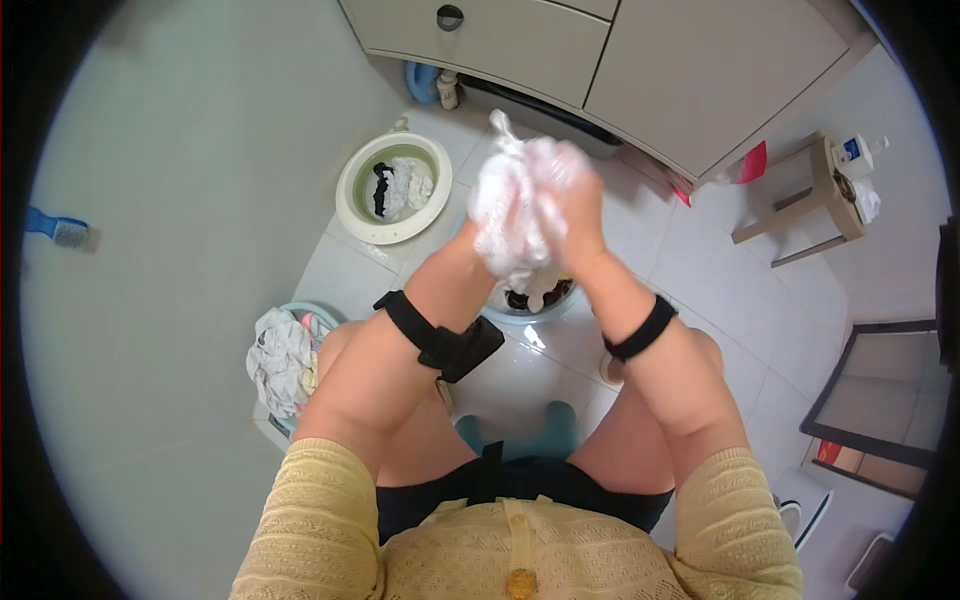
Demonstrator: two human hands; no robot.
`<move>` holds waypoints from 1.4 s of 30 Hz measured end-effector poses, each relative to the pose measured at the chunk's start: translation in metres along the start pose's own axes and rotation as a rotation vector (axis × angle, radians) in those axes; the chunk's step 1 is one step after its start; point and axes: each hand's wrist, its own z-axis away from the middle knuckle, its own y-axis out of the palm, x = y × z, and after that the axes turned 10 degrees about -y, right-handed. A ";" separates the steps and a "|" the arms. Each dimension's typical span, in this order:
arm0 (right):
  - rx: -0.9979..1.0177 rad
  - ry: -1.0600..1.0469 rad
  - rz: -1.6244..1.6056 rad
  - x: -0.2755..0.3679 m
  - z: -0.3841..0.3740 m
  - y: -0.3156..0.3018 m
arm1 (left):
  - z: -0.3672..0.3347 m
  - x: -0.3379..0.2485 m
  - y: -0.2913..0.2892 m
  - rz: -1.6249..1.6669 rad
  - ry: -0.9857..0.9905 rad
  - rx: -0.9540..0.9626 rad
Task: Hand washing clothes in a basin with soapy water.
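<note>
Between my two hands is a white, soapy wet cloth, bunched up and thick with suds, one end sticking up at the top. My left hand grips it from the left, its fingers mostly covered by foam and fabric. Against the other side, my right hand is closed on the cloth, slightly smeared by motion. Directly below sits a light blue basin, partly hidden by my hands, with dark and whitish cloth inside.
A white-rimmed green basin with black and white laundry in water stands ahead left. Beside my left leg is a blue basket heaped with pale clothes. A cabinet spans the far side; a small stool stands right. A blue brush hangs left.
</note>
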 end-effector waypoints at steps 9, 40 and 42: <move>-0.083 -0.016 -0.072 0.027 0.020 0.024 | 0.000 0.006 -0.038 -0.298 0.332 -0.432; -0.117 0.205 -0.059 -0.015 0.001 0.025 | -0.007 0.008 -0.063 -0.055 -0.043 0.031; -0.138 0.249 -0.138 -0.010 0.017 0.039 | -0.006 0.000 -0.060 -0.327 0.152 -0.145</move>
